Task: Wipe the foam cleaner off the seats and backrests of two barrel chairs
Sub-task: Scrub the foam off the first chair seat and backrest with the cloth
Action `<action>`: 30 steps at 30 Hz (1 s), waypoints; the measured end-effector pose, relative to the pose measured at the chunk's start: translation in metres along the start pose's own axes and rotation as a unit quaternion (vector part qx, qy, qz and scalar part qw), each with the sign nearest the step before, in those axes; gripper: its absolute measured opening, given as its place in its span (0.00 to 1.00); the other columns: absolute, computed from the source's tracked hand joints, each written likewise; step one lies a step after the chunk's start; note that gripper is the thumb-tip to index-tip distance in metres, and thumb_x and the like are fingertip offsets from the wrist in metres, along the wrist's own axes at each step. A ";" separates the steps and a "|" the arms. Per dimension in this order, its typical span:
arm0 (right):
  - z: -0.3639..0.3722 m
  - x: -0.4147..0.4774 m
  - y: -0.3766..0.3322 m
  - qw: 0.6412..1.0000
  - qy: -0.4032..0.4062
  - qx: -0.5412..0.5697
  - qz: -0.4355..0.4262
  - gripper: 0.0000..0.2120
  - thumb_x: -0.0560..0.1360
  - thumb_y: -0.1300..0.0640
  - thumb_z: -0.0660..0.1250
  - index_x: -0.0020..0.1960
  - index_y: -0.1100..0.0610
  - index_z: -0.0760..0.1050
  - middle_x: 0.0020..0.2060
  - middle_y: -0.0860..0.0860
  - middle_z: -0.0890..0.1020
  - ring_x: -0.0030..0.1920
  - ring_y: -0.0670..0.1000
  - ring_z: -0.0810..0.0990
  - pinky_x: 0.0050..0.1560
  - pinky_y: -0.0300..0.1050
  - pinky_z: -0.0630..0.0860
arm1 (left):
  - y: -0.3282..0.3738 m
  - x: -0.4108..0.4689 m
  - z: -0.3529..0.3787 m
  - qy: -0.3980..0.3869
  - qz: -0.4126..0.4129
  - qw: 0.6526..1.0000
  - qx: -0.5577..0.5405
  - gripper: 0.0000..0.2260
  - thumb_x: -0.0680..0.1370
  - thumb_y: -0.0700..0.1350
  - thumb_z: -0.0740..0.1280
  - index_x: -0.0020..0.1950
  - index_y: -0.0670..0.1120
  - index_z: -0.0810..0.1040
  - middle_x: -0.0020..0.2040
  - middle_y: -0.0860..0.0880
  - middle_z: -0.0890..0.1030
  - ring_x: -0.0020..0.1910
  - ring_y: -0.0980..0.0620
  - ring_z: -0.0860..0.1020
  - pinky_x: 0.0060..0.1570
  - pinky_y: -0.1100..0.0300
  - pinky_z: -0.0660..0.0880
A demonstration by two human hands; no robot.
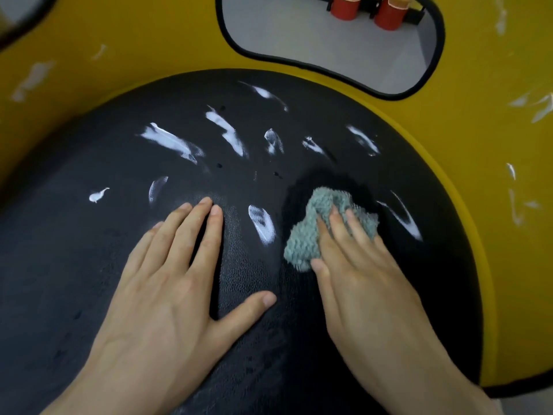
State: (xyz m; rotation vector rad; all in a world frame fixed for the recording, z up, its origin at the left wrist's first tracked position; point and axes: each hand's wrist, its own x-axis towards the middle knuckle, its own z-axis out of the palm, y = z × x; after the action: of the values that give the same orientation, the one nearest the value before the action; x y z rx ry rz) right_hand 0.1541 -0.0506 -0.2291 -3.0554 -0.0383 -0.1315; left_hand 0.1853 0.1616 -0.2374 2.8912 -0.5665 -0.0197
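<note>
A round black seat (89, 265) of a barrel chair fills the view, ringed by its yellow backrest (149, 40). Several white foam streaks (170, 142) lie across the far half of the seat, one foam streak (261, 224) sits between my hands, and thin foam marks (514, 205) dot the backrest. My right hand (362, 271) presses a crumpled grey-green cloth (314, 229) onto the seat right of centre. My left hand (173, 277) lies flat on the seat with fingers spread, holding nothing.
The backrest has a black-rimmed cutout (329, 46) at the top, through which a grey floor and two red cylinders (344, 7) on a black rack show. The seat's near part looks wet and free of foam.
</note>
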 end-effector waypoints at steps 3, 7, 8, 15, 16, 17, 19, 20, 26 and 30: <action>0.002 -0.016 -0.003 1.000 -0.004 0.003 -0.024 0.27 0.84 0.48 0.45 0.74 0.61 0.69 0.73 0.56 0.72 0.75 0.57 0.68 0.71 0.53 0.63 | 0.000 0.001 0.001 0.005 0.006 1.000 -0.003 0.46 0.75 0.75 0.54 0.79 0.40 0.65 0.79 0.43 0.66 0.79 0.44 0.63 0.76 0.49 0.55; -0.007 0.028 0.007 0.998 -0.059 0.001 -0.006 0.28 0.83 0.47 0.43 0.80 0.56 0.58 0.79 0.52 0.61 0.80 0.51 0.56 0.78 0.49 0.54 | 0.000 0.001 0.002 0.006 0.007 1.000 0.002 0.46 0.76 0.75 0.53 0.79 0.40 0.65 0.79 0.43 0.67 0.78 0.43 0.64 0.75 0.48 0.56; -0.010 0.039 0.011 0.997 -0.075 0.008 0.008 0.29 0.82 0.46 0.40 0.81 0.55 0.52 0.80 0.50 0.55 0.80 0.49 0.50 0.78 0.48 0.48 | 0.000 0.001 0.001 0.004 0.007 1.000 0.003 0.46 0.76 0.75 0.52 0.79 0.40 0.65 0.79 0.43 0.67 0.78 0.43 0.64 0.75 0.48 0.56; -0.001 -0.005 -0.010 0.999 -0.035 0.010 -0.003 0.28 0.84 0.48 0.44 0.73 0.61 0.71 0.71 0.56 0.74 0.73 0.57 0.70 0.73 0.54 0.64 | -0.001 0.001 0.003 0.011 0.005 1.000 -0.001 0.46 0.76 0.75 0.53 0.79 0.40 0.66 0.79 0.43 0.67 0.78 0.44 0.63 0.74 0.47 0.57; -0.002 -0.003 -0.009 0.999 -0.039 0.007 -0.023 0.27 0.85 0.48 0.44 0.73 0.60 0.71 0.72 0.55 0.74 0.74 0.55 0.69 0.73 0.52 0.63 | -0.001 0.001 0.003 0.009 0.005 1.000 0.000 0.46 0.76 0.75 0.53 0.79 0.40 0.66 0.79 0.43 0.67 0.78 0.44 0.63 0.74 0.47 0.57; -0.005 0.007 -0.006 0.999 -0.043 0.003 -0.030 0.27 0.84 0.47 0.45 0.75 0.58 0.69 0.74 0.53 0.71 0.76 0.53 0.66 0.75 0.49 0.60 | 0.000 0.001 0.002 0.006 0.005 1.000 0.001 0.46 0.76 0.75 0.53 0.79 0.40 0.66 0.79 0.43 0.67 0.78 0.43 0.63 0.75 0.47 0.57; -0.010 0.033 0.006 0.997 -0.069 0.016 -0.013 0.28 0.83 0.46 0.42 0.81 0.54 0.57 0.79 0.49 0.60 0.80 0.48 0.54 0.78 0.47 0.49 | -0.001 0.001 0.000 -0.001 0.006 1.000 0.003 0.46 0.76 0.75 0.53 0.79 0.40 0.65 0.79 0.43 0.66 0.78 0.44 0.63 0.75 0.48 0.56; -0.011 0.042 0.011 0.997 -0.077 0.015 -0.005 0.29 0.82 0.45 0.40 0.81 0.53 0.52 0.81 0.48 0.55 0.80 0.47 0.49 0.78 0.47 0.45 | -0.001 0.001 -0.001 -0.006 0.006 1.000 0.004 0.46 0.76 0.75 0.53 0.80 0.40 0.64 0.79 0.44 0.66 0.79 0.44 0.63 0.76 0.49 0.55; -0.001 0.006 0.000 1.000 -0.020 0.020 -0.008 0.27 0.83 0.49 0.47 0.75 0.61 0.68 0.74 0.55 0.70 0.76 0.55 0.65 0.76 0.51 0.61 | 0.000 0.001 -0.003 -0.013 0.000 1.000 0.001 0.46 0.76 0.76 0.52 0.80 0.42 0.64 0.80 0.45 0.65 0.79 0.45 0.61 0.76 0.51 0.52; -0.005 -0.013 -0.004 0.999 -0.008 0.016 -0.044 0.25 0.83 0.50 0.49 0.74 0.61 0.69 0.73 0.55 0.72 0.75 0.55 0.67 0.75 0.53 0.62 | 0.002 0.002 -0.007 -0.026 -0.008 1.000 0.013 0.47 0.77 0.77 0.49 0.81 0.41 0.62 0.81 0.44 0.63 0.80 0.46 0.58 0.77 0.51 0.51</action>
State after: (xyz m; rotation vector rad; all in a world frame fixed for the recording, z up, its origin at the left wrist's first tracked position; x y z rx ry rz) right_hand 0.1408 -0.0478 -0.2248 -3.0237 -0.1746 -0.1101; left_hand 0.1866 0.1607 -0.2296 2.9288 -0.5558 -0.0897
